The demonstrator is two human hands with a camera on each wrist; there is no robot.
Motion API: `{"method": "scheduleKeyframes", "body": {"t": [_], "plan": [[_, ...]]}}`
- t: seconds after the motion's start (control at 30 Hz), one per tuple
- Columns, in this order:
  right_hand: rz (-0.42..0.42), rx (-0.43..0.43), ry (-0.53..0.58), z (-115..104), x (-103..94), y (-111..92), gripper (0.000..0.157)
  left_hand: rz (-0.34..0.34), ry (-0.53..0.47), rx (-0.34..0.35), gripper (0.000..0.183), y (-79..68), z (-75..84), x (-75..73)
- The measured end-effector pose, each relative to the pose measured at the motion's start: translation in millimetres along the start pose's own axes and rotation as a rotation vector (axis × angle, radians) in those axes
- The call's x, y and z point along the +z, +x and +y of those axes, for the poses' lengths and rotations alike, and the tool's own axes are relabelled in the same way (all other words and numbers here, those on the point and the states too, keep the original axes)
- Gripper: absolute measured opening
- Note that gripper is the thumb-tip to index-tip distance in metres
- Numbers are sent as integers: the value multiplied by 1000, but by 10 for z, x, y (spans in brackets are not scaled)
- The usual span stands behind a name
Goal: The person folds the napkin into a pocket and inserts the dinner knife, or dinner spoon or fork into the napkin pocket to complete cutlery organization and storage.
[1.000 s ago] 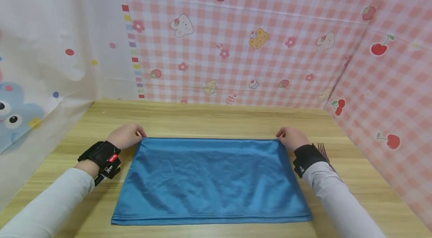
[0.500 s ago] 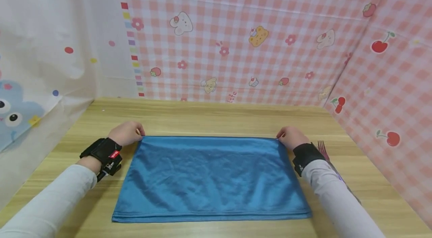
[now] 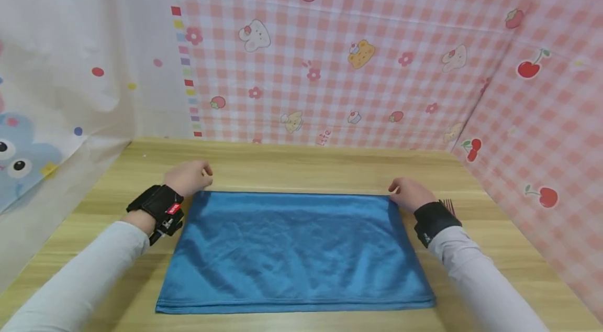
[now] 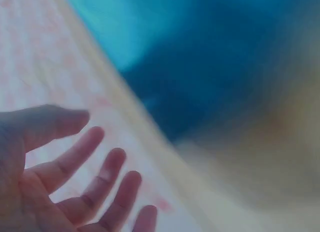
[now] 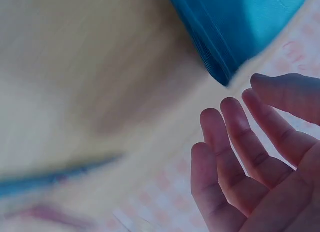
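A folded blue cloth (image 3: pixel 294 251) lies flat with slight wrinkles, its layered hem along the near edge. By its far left corner is my left hand (image 3: pixel 188 179), which holds nothing; the left wrist view shows the fingers (image 4: pixel 92 197) relaxed and spread, apart from the cloth. My right hand (image 3: pixel 411 195) is at the far right corner. In the right wrist view its fingers (image 5: pixel 237 127) are loosely bent with nothing between them, and the cloth's corner (image 5: pixel 220 71) shows just past the fingertips.
A fork (image 3: pixel 449 206) lies right of the cloth, mostly hidden behind the right wrist and sleeve. The right wrist view has a blurred blue strip (image 5: pixel 55 181) at lower left. Patterned sheets (image 3: pixel 330 23) wall the wooden table (image 3: pixel 301 164) at the back and sides.
Both hands have let go of the cloth's far corners. My left hand has lifted and shifted to the right and away; the right has moved slightly right. The cloth stays in place.
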State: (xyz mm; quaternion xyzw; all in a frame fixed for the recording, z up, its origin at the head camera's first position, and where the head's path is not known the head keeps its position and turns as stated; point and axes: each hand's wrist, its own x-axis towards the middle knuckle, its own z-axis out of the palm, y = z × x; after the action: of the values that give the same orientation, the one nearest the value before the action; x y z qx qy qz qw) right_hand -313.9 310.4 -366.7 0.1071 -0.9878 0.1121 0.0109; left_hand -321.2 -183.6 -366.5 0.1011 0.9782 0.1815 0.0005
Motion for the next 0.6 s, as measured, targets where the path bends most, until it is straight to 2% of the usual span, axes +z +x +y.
{"method": "scheduleKeyframes", "body": {"t": [0.07,0.17,0.27,0.33,0.4,0.47,0.6], "plan": [[23,-36,-32,3,-61,-110,18,33,-8,56,26,143,295,44],[37,-90,-89,-18,-91,-329,12,49,-14,167,23,361,881,186],[-11,-100,-116,-40,-58,-608,11,19,-12,256,19,507,1505,408],[-56,-81,-94,-41,-27,-809,13,6,6,299,16,576,1902,581],[-96,-37,-58,-44,-1,-1000,16,-7,13,340,11,634,2250,754],[-128,24,-27,-57,21,-1180,18,-3,35,378,16,699,2548,939],[-247,175,15,-96,91,-1451,23,-14,114,398,40,796,2979,1268]]}}
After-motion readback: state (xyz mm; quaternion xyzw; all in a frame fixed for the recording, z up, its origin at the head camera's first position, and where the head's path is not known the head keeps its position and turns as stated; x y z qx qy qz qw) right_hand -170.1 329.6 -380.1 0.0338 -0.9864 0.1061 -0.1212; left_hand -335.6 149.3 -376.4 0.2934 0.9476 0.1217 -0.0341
